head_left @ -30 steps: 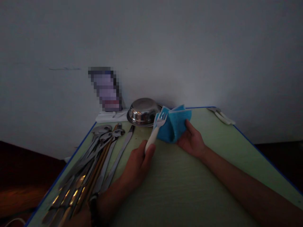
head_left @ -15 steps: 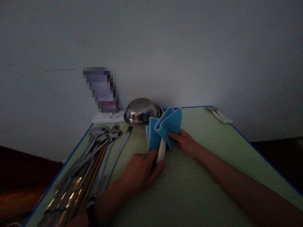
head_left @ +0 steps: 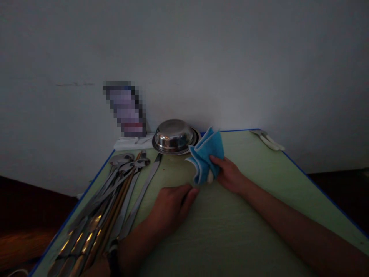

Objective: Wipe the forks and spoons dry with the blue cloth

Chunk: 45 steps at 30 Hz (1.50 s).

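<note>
My right hand (head_left: 230, 175) is closed on a folded blue cloth (head_left: 206, 154), just above the green table (head_left: 230, 231). The cloth is wrapped around a white-handled fork, and only the handle's end (head_left: 210, 177) pokes out below the folds. My left hand (head_left: 173, 204) rests on the table just left of the cloth. Its fingers reach toward the cloth, slightly apart, and hold nothing.
An upturned steel bowl (head_left: 174, 139) sits on a plate at the table's back, next to white paper (head_left: 128, 143) and a blurred-out object (head_left: 127, 107). Several long metal utensils (head_left: 112, 204) lie along the left edge. White-handled cutlery (head_left: 268, 140) lies at the far right corner.
The fork went into the cloth, tines first. My left hand let go of its handle and settled on the table. My right hand closed the cloth around the fork and drew it right.
</note>
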Tool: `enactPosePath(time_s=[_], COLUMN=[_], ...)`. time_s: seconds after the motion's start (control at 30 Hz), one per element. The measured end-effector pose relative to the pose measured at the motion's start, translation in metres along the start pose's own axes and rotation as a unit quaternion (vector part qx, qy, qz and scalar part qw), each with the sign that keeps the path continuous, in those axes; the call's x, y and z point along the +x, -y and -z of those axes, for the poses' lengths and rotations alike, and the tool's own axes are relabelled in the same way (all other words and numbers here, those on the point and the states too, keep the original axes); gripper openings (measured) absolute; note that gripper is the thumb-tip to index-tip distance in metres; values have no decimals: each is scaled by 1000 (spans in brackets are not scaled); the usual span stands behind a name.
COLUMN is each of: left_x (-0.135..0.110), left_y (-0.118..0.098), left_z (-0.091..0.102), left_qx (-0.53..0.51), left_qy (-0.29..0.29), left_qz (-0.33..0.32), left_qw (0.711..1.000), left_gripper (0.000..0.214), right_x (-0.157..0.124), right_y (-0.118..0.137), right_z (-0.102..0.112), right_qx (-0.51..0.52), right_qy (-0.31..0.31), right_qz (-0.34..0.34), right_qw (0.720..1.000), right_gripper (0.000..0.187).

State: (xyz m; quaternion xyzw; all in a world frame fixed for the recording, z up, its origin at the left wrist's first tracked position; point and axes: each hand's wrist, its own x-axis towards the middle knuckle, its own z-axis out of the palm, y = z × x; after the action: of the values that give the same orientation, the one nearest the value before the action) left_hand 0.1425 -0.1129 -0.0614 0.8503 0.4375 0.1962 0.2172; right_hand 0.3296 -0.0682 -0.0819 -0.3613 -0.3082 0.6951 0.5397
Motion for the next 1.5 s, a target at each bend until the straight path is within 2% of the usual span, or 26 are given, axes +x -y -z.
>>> enactPosePath(time_s=[0.07,0.2,0.33,0.53,0.67,0.8,1.0,1.1,1.27,1.5], left_x=[-1,1,1,0,2,5,10,10,8,9], left_y=[0,3,5,6,8,9,8,8,8,10], left_z=[1,1,-1,-2,0,2,8,9,7,1], left_qx=[-67,-194,-254,-262,-248,-227,-161,-122,-68,-51], left_qy=[-53,-152,-186,-186,-181,-163,-116,-98,-70,-71], left_qz=[28,85,98,95,115,126,157,146,133,123], left_qw=[996,965,944,942,945,952,968,977,986,989], left_gripper=[30,23,24,27,28,29,34,35,31,29], right_x=[0,-5,-8,-11,-12,-13,-12,-11,-8,-1], right_y=[4,11,13,17,19,19,16,16,22,39], right_z=[0,3,7,7,4,1,2,4,9,24], right_qx=[26,1,-28,-112,-201,-245,-330,-348,-385,-394], right_qy=[-6,61,89,126,173,215,183,177,207,240], right_qz=[-27,-114,-168,-197,-184,-171,-120,-112,-134,-190], right_qw=[999,992,981,966,946,930,918,914,889,867], right_gripper=[18,19,19,18,15,16,28,29,29,31])
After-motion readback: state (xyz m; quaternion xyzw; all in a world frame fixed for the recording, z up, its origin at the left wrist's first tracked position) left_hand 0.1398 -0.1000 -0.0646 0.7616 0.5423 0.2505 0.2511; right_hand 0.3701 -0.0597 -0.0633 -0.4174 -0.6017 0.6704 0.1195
